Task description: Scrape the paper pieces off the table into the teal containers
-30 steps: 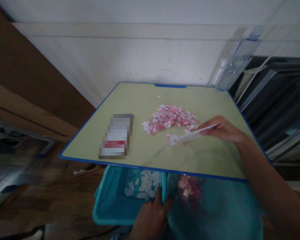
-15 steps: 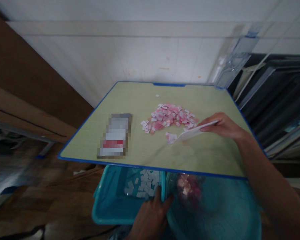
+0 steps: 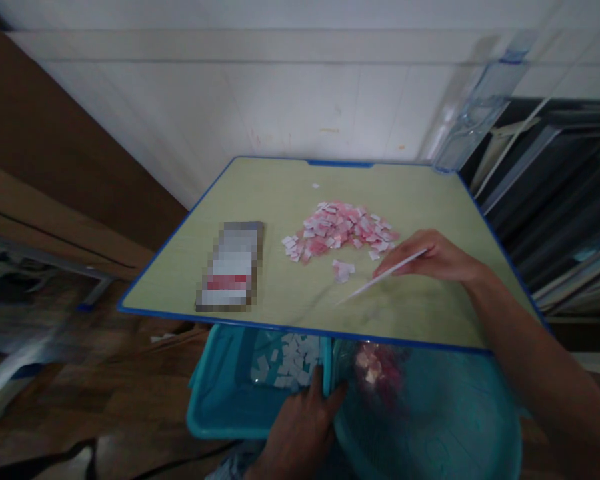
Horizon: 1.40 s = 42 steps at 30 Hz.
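Head view: the right hand (image 3: 433, 255) pinches a thin white card (image 3: 390, 271) between thumb and fingers, above the near right part of a pale green folding table (image 3: 420, 193) edged in blue. The card is seen nearly edge-on and slants down to the left; whether its low end touches the tabletop, I cannot tell. Just beyond that end lies a small cluster of pink-and-white pieces (image 3: 343, 270), apart from the larger heap of pink-and-white pieces (image 3: 345, 227) near the middle of the table. 1 white scrap (image 3: 315, 186) lies farther back. A pixelated, phone-like rectangle (image 3: 233, 267) rests on the left half of the tabletop.

Below the near edge, the left hand (image 3: 300, 423) is at the place where 2 teal containers meet, its forefinger and thumb spread apart; I cannot tell whether the other fingers are closed on a rim. To its left is a rectangular teal bin (image 3: 230, 427), with loose white slips (image 3: 295, 360) inside; to its right is a round teal basin (image 3: 460, 413), holding a blurred pink-and-red bundle (image 3: 377, 370) near its far side.

A clear plastic bottle (image 3: 473, 117) is at the table's far right corner, in front of a white wall (image 3: 305, 100).
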{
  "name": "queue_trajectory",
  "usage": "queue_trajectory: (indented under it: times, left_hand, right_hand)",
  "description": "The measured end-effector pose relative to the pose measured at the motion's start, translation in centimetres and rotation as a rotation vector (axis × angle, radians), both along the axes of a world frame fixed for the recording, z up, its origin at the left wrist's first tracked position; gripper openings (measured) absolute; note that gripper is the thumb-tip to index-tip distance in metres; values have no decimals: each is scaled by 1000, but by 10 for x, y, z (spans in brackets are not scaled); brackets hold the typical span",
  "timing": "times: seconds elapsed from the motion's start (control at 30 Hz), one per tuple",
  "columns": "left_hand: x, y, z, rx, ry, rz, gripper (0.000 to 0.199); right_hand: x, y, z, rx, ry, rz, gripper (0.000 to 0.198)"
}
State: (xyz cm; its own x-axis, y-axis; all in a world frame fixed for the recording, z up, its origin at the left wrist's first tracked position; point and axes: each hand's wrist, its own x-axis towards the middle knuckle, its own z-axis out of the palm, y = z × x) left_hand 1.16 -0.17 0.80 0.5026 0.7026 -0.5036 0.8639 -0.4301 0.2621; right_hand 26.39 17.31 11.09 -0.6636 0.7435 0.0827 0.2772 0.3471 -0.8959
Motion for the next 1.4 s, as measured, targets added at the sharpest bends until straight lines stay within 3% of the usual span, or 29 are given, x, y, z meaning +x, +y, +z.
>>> queue_trajectory:
  times: [0.1,0.33,0.97,1.07,1.2,1.27,1.4]
  left_hand:
    - [0,0,-2,-3,6,-3,59]
    - [-1,0,1,-31,48,5,60]
    - [-1,-1,0,16,40,-7,61]
    - [-1,-2,-2,29,52,-15,59]
    - [-1,-2,-2,48,43,-23,57]
    - [-1,-2,0,48,33,-27,57]
    - [-1,-2,0,51,45,-18,57]
  right_hand:
    - [-9,-1,-1,-33,25,154,20]
    - [-6,1,0,-59,35,285,21]
    - [25,0,18,-139,-108,329,19]
    - [31,-3,21,-57,-106,209,18]
    - [37,-3,19,86,-81,-212,21]
    - [38,-1,16,63,-96,-359,26]
    - [39,6,8,-19,-121,-447,29]
